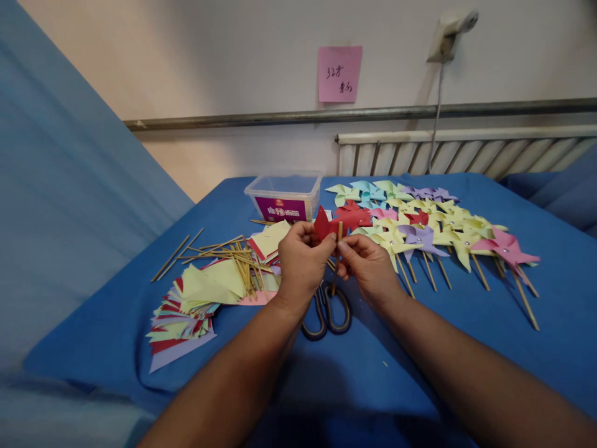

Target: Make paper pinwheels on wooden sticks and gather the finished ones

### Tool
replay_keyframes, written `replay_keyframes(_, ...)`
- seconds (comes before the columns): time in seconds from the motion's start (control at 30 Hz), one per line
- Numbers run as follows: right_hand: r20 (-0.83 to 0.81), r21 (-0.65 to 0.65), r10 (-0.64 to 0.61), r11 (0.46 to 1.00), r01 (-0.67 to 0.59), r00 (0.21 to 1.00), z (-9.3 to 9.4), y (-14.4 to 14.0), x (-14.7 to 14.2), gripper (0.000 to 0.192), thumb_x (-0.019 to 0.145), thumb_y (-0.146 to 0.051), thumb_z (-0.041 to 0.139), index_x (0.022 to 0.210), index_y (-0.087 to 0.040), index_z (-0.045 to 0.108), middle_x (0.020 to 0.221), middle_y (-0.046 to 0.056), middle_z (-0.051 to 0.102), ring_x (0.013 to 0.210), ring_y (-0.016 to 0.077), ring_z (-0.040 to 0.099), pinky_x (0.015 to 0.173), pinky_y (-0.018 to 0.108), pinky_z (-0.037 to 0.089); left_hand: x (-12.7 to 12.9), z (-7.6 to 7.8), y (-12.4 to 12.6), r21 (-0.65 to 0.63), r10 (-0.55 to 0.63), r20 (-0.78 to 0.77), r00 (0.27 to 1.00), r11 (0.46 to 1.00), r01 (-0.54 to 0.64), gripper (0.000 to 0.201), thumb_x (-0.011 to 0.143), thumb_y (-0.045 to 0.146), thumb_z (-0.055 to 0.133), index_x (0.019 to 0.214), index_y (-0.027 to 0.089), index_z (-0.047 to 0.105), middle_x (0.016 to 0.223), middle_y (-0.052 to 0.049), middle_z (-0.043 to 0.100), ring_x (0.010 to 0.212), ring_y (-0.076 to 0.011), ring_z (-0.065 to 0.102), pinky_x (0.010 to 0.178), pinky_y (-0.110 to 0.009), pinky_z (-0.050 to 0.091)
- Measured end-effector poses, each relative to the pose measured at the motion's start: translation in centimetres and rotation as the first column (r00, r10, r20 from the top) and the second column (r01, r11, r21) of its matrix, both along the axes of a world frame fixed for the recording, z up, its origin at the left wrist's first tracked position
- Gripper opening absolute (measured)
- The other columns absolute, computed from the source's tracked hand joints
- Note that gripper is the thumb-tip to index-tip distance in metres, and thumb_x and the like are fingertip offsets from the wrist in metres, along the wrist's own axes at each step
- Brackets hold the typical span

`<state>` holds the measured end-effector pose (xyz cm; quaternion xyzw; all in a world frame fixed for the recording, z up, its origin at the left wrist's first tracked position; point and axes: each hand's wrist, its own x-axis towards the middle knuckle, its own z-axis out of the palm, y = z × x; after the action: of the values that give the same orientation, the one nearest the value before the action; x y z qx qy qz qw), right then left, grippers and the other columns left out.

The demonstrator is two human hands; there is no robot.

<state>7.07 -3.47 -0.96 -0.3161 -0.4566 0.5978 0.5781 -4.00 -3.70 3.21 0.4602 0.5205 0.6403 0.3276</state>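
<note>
Over the middle of the table, my left hand point(303, 256) is closed on a red paper pinwheel point(323, 223), its fingers pinching the paper. A thin wooden stick point(340, 231) stands upright against the pinwheel. My right hand point(366, 266) is closed too, thumb and forefinger pinching that stick just below the paper. Part of the pinwheel is hidden behind my fingers. Below my hands lies a pair of scissors point(346, 321) with dark handles, its blades hidden from view.
Finished pinwheels point(461, 242) in several colours cover the right side of the blue table point(448, 354). Loose sticks point(242, 264) and stacked paper sheets point(212, 286) lie at left. Behind stands a clear plastic tub point(284, 185). A radiator point(466, 149) runs along the wall.
</note>
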Motion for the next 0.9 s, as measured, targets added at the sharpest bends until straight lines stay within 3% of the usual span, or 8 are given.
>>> replay_keyframes(0.9, 0.015, -0.003, 0.017, 1.0, -0.017, 1.0, 0.02, -0.06, 0.01, 0.026, 0.076, -0.043, 0.073, 0.08, -0.02, 0.062, 0.051, -0.006, 0.059, 0.042, 0.0087, 0.053, 0.04, 0.019, 0.042, 0.05, 0.07, -0.21, 0.027, 0.023, -0.061, 0.998, 0.999, -0.021, 0.023, 0.061, 0.024, 0.076, 0.072, 0.018, 0.057, 0.066, 0.001, 0.063, 0.057, -0.0114, 0.058, 0.054, -0.022, 0.044)
